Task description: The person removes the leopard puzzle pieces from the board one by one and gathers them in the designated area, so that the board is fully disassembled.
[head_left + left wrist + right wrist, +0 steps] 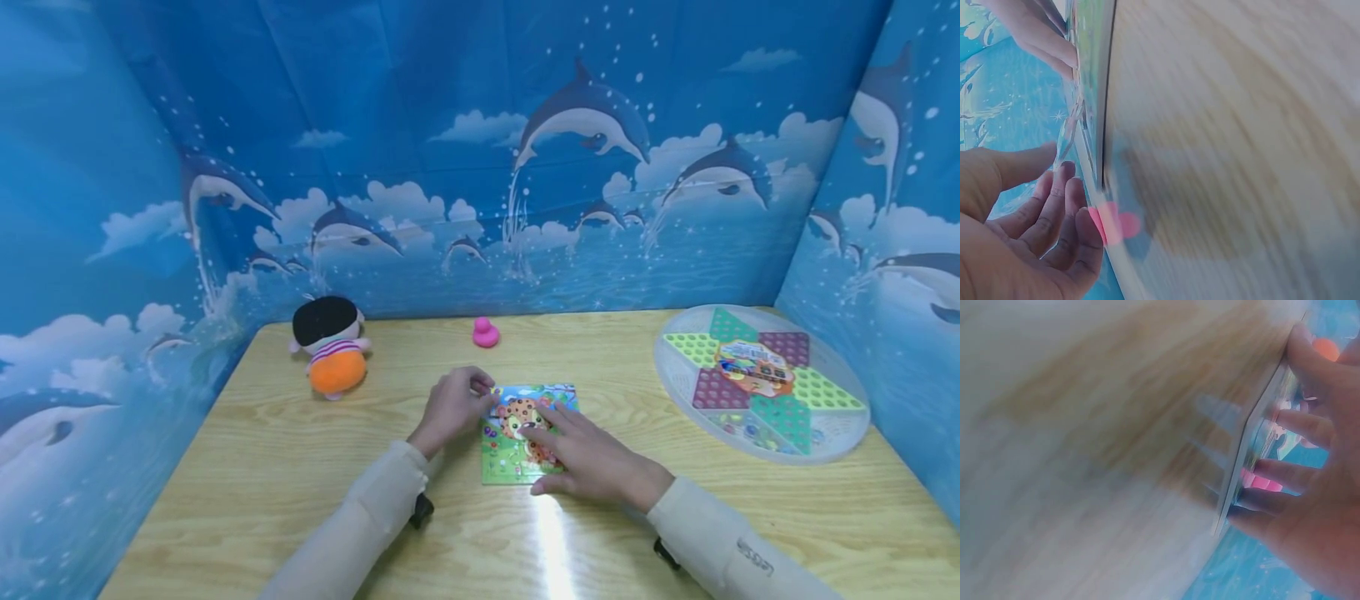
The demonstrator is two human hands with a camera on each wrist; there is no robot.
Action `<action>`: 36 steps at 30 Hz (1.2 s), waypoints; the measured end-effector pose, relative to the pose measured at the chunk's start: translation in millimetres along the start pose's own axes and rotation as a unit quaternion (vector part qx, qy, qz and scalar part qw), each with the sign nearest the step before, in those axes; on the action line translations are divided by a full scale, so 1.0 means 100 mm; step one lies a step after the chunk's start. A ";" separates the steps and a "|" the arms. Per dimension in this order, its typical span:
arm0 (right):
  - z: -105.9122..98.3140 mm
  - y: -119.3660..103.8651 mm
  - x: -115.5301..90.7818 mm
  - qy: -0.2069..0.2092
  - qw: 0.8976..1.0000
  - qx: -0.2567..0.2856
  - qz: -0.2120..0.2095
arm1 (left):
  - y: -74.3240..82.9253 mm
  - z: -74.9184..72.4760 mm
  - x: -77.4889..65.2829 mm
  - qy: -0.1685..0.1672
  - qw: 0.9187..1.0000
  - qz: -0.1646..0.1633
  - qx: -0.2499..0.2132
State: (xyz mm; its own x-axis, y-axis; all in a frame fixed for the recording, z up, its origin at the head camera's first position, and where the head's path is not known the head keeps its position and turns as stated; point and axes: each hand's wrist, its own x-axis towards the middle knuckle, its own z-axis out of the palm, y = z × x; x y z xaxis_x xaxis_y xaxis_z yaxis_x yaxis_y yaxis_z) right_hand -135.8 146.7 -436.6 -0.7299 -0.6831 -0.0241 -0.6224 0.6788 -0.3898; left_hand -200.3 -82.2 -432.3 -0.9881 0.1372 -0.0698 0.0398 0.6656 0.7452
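A jigsaw puzzle (pixel 498 471) with a spotted cartoon animal on a green and blue ground lies flat on the table in front of me. My left hand (pixel 452 410) is at its upper left corner. In the left wrist view, a thin puzzle piece (pixel 1066 139) is pinched between that thumb and fingers, tilted up off the picture. My right hand (pixel 588 454) rests over the puzzle's right side with its fingers spread. Its fingertips touch the surface and the thumb lies by the lower edge, as the right wrist view shows. Part of the picture is hidden under this hand.
Behind the puzzle stands a pink rubber duck (pixel 485 333). A plush doll (pixel 336 367) with orange shorts lies at the back left. On the right is a round, clear-cased board game (pixel 765 383) with coloured triangles. Dolphin-printed sheets (pixel 480 142) wall in the table (pixel 262 475).
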 end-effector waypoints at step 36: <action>-0.01 -0.02 -0.01 -0.007 1.000 0.006 0.002 | -0.31 -0.37 -0.01 0.046 0.996 -0.065 -0.031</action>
State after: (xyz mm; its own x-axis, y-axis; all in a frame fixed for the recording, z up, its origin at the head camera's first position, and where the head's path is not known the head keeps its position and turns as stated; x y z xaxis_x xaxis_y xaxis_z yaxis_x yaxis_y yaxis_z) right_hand -134.2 146.3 -434.6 -0.7288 -0.6837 -0.0383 -0.6157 0.6787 -0.4003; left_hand -206.4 -130.1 -430.3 -0.9938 -0.0178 -0.1098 -0.0967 0.6268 0.7732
